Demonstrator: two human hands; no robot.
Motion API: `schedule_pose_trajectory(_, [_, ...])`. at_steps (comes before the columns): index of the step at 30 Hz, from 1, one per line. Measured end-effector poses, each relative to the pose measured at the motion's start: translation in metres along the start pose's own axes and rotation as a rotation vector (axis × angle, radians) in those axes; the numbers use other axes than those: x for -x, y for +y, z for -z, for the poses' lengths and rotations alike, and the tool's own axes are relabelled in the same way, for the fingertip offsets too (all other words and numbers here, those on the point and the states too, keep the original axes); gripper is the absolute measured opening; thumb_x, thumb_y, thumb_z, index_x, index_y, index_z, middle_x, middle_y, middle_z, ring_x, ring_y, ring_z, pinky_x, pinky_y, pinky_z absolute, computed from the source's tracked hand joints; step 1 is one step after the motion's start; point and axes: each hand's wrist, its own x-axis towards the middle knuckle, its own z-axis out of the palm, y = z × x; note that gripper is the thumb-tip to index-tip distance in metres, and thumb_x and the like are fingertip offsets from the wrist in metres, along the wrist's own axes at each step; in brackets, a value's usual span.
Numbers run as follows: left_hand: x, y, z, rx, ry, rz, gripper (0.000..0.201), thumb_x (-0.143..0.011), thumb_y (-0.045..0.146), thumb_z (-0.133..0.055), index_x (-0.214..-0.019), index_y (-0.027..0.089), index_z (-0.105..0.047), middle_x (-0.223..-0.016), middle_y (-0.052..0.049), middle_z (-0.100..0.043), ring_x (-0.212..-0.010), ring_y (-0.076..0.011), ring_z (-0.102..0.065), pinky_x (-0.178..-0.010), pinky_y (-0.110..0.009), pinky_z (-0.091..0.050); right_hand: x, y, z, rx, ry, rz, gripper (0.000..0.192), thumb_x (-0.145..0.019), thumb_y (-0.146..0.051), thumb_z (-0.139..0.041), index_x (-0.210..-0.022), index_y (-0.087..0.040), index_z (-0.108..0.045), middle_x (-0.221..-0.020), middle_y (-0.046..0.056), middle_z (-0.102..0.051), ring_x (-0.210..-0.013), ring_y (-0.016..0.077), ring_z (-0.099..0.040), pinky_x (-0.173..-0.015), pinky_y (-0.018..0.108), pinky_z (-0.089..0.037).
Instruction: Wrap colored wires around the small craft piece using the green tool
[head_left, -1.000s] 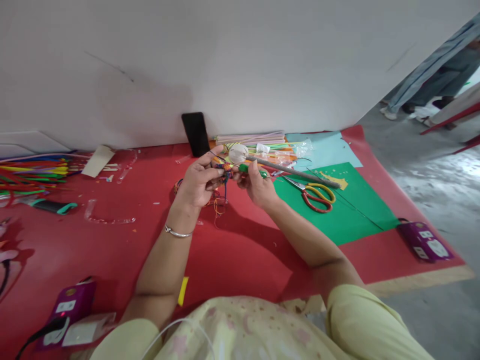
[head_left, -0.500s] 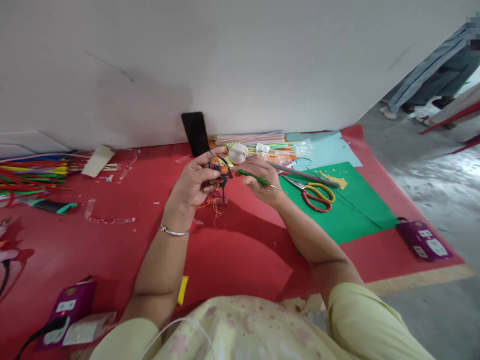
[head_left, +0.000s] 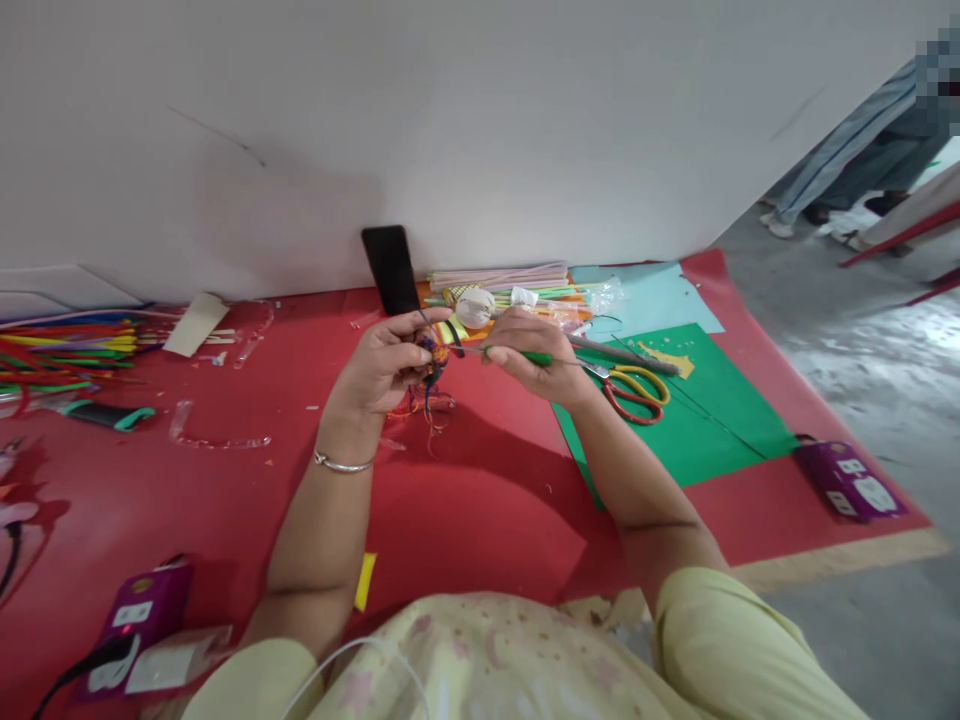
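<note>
Head view: a yellow strip (head_left: 365, 582) is seen on the red table covering (head_left: 480, 505), nearer than both hands. A small multicoloured thread piece (head_left: 433, 350) is pinched in the left hand (head_left: 379, 362). A green-handled tool (head_left: 536, 358) is gripped by the right hand (head_left: 551, 378), its thin shaft directed at the piece; contact cannot be confirmed. The hands are apart. Scissors (head_left: 611, 380) are found right of the right hand. Beyond the hands, a white ball (head_left: 475, 308) and a leaning black phone (head_left: 390, 270) are noted.
</note>
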Motion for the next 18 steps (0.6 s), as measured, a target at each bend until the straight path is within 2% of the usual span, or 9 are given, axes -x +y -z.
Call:
schedule_pose_trajectory(3, [0.000,-0.001,-0.001,0.006,-0.026,0.004,0.052,-0.059,0.009,-0.084,-0.109,0.018,-0.090,-0.074,-0.001,-0.073,-0.058,-0.0087,-0.059,-0.052,-0.019,-0.043,0.003,0.002,-0.007,-0.285,0.023,-0.229,0.053,-0.108,-0.066,-0.066,-0.082,-0.023,-0.082,-0.082,0.005,-0.080,-0.085,0.0211,-0.074,-0.090,0.040,-0.060])
schedule_pose_trajectory(6, [-0.002,-0.007,-0.004,-0.021,-0.042,-0.026,0.054,-0.059,0.011,-0.086,-0.112,0.019,-0.090,-0.076,-0.001,-0.073,-0.057,-0.0096,-0.059,-0.049,-0.019,-0.038,0.004,0.004,-0.026,-0.693,0.097,-0.556,0.056,-0.094,-0.075,-0.079,-0.082,-0.020,-0.078,-0.077,0.003,-0.074,-0.069,0.0158,-0.066,-0.070,0.031,-0.057])
schedule_pose_trajectory(8, [-0.004,-0.013,-0.008,-0.091,0.003,-0.113,0.055,-0.063,0.014,-0.087,-0.118,0.021,-0.089,-0.077,0.000,-0.071,-0.058,-0.0101,-0.059,-0.050,-0.020,-0.040,0.002,0.002,-0.042,-0.983,0.189,-0.787,0.052,-0.095,-0.071,-0.080,-0.085,-0.021,-0.073,-0.074,-0.001,-0.070,-0.061,0.0116,-0.059,-0.062,0.026,-0.053])
schedule_pose_trajectory(10, [-0.006,-0.021,-0.012,-0.242,0.103,-0.262,0.058,-0.068,0.016,-0.084,-0.125,0.022,-0.087,-0.078,0.002,-0.069,-0.062,-0.0108,-0.059,-0.055,-0.022,-0.045,-0.001,-0.003,-0.055,-1.198,0.223,-0.955,0.051,-0.100,-0.068,-0.076,-0.083,-0.020,-0.070,-0.068,-0.003,-0.063,-0.059,0.0103,-0.056,-0.056,0.022,-0.047])
schedule_pose_trajectory(13, [-0.007,-0.031,-0.018,-0.643,0.291,-0.530,0.062,-0.076,0.014,-0.076,-0.137,0.024,-0.082,-0.084,0.002,-0.072,-0.071,-0.0135,-0.063,-0.070,-0.025,-0.054,-0.005,-0.011,-0.066,-1.359,0.307,-1.049,0.051,-0.105,-0.066,-0.072,-0.084,-0.020,-0.070,-0.065,-0.004,-0.058,-0.058,0.0098,-0.054,-0.050,0.019,-0.040])
schedule_pose_trajectory(15, [-0.006,-0.037,-0.022,-0.878,0.369,-0.648,0.062,-0.080,0.012,-0.072,-0.140,0.023,-0.080,-0.097,-0.003,-0.080,-0.080,-0.0175,-0.067,-0.080,-0.029,-0.057,-0.007,-0.017,-0.067,-1.406,0.402,-1.064,0.048,-0.105,-0.066,-0.073,-0.088,-0.021,-0.071,-0.066,-0.005,-0.058,-0.056,0.0090,-0.051,-0.047,0.019,-0.036])
schedule_pose_trajectory(17, [-0.004,-0.040,-0.027,-0.947,0.406,-0.699,0.060,-0.083,0.011,-0.071,-0.141,0.023,-0.080,-0.106,-0.008,-0.084,-0.085,-0.0207,-0.068,-0.084,-0.032,-0.058,-0.008,-0.023,-0.067,-1.444,0.458,-1.071,0.047,-0.104,-0.067,-0.074,-0.090,-0.022,-0.070,-0.067,-0.005,-0.059,-0.055,0.0088,-0.049,-0.045,0.019,-0.033])
schedule_pose_trajectory(18, [-0.003,-0.041,-0.029,-0.903,0.417,-0.693,0.061,-0.084,0.011,-0.071,-0.143,0.023,-0.079,-0.105,-0.009,-0.084,-0.084,-0.0206,-0.067,-0.083,-0.032,-0.058,-0.008,-0.025,-0.067,-1.456,0.467,-1.068,0.047,-0.103,-0.067,-0.074,-0.091,-0.022,-0.070,-0.068,-0.005,-0.059,-0.055,0.0091,-0.049,-0.045,0.019,-0.033])
